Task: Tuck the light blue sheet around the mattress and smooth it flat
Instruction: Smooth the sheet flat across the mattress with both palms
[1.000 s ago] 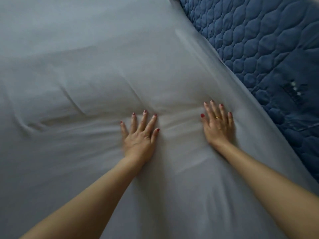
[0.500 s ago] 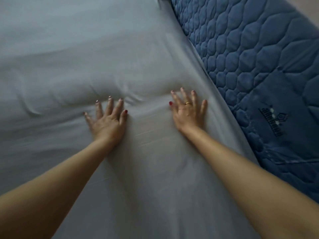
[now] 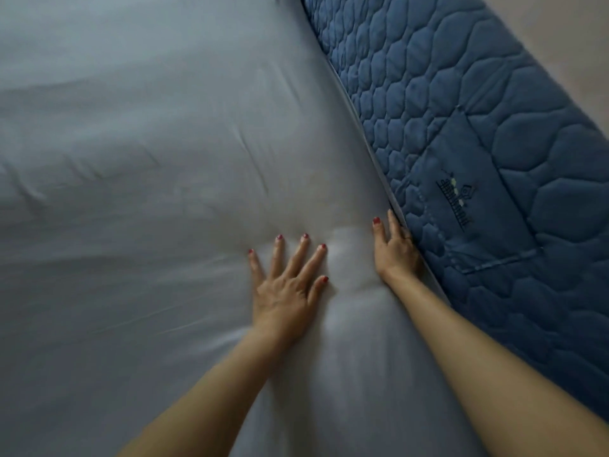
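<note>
Light blue sheet (image 3: pixel 148 159): covers the bed top, with creases at left and centre. Left hand (image 3: pixel 286 291): flat on the sheet, fingers spread. Right hand (image 3: pixel 397 252): straight fingers pressed together at the sheet's edge, partly hidden (against the mattress side). Mattress (image 3: pixel 461 110): dark blue, quilted, side panel exposed at right.

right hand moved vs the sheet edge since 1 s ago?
Yes. The right hand has slid toward the quilted blue mattress; it lay flat on the light blue sheet clear of the edge, now its fingers press into that seam.
</note>
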